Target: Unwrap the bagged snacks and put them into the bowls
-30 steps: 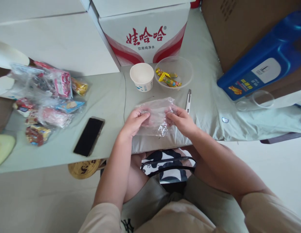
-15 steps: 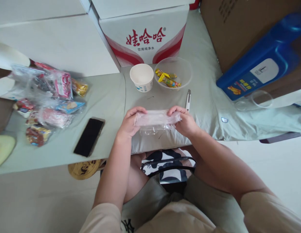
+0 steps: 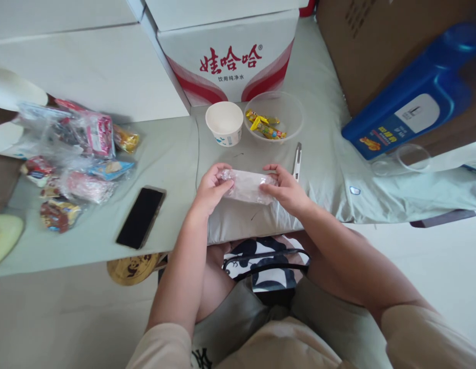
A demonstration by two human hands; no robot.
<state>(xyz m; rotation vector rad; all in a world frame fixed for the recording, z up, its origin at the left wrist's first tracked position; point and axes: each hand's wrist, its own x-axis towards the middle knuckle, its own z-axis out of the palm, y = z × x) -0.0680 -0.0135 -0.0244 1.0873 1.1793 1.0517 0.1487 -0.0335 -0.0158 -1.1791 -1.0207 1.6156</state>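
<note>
Between my hands is a whitish packet in crinkled clear plastic wrap (image 3: 247,185); what is inside cannot be made out. My left hand (image 3: 211,189) pinches its left end, thumb on top. On the other end my right hand (image 3: 286,190) has closed, thumb over the near face. Just beyond my right fingers lies a white utility knife (image 3: 297,161). Farther back stand a white paper cup (image 3: 224,123) and a clear plastic bowl (image 3: 295,120) with several yellow-wrapped candies (image 3: 266,127) in it.
A black phone (image 3: 141,218) lies to the left, near the edge. Behind it sits a heap of packaged snacks (image 3: 94,136). White cartons (image 3: 230,61) stand along the back. On the right are a large blue bottle (image 3: 410,97) and a clear cup (image 3: 405,160) on its side.
The packet has tilted, so its broad face now shows. My thumbs have come up over its ends, and my hands are slightly closer together.
</note>
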